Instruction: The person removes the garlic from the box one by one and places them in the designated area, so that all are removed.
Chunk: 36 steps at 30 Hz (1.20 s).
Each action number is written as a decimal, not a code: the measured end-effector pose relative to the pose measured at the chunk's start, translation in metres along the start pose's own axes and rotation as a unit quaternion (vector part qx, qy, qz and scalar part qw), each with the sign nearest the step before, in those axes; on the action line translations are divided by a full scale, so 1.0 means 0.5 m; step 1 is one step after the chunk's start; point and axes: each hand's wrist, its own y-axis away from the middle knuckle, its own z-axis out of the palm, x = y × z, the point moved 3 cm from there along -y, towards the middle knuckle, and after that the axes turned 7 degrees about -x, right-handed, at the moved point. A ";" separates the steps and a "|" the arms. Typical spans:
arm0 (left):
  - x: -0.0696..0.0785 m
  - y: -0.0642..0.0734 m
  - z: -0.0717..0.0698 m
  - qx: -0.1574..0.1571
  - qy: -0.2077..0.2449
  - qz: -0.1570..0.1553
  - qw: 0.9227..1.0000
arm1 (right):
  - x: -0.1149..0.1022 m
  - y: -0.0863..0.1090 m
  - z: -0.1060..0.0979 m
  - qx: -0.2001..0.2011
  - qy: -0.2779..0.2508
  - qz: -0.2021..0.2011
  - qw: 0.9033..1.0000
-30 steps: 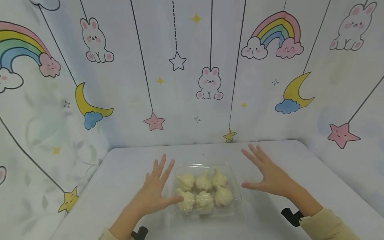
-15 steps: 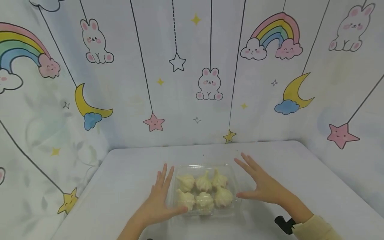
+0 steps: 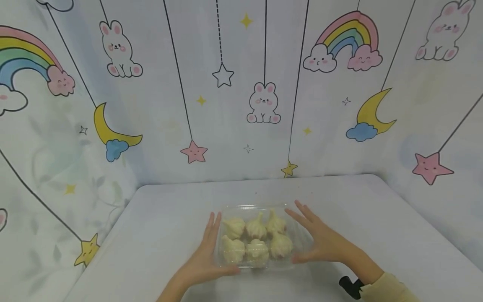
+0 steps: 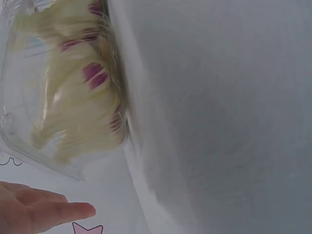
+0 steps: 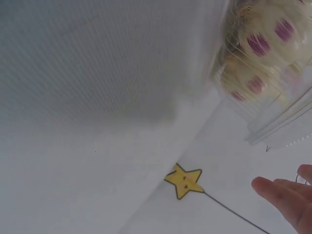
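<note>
A clear plastic clamshell box [image 3: 247, 206] with several pale garlic bulbs [image 3: 281, 246] in two rows sits on the white table. My left hand [image 3: 201, 260] is at the box's left side, its fingers straight along that side and its thumb reaching across the near left corner. On the opposite side my right hand [image 3: 320, 241] spreads its fingers by the far right corner, thumb at the near right one. Purple streaks mark the garlic [image 4: 80, 92] in the left wrist view, with the left fingers [image 4: 58, 214] just beyond the box. Straight right fingers [image 5: 285, 195] show in the right wrist view.
The white table [image 3: 158, 226] extends around the box on all sides. Behind it and at both sides hangs a white curtain [image 3: 151, 105] printed with rabbits, stars, moons and rainbows. A black strap piece [image 3: 351, 287] shows at the right wrist.
Both hands have come in toward the box from its two sides and moved nearer to the front. The box has barely shifted.
</note>
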 end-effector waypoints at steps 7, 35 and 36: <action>-0.001 -0.001 0.013 0.003 0.031 -0.011 0.999 | -0.001 -0.003 0.016 -0.006 -0.004 -0.014 1.000; -0.001 -0.016 0.033 0.033 0.051 -0.049 0.997 | -0.005 -0.014 0.044 -0.042 -0.018 -0.022 0.999; -0.001 -0.016 0.034 0.035 0.051 -0.051 0.997 | -0.005 -0.014 0.044 -0.040 -0.015 -0.025 0.999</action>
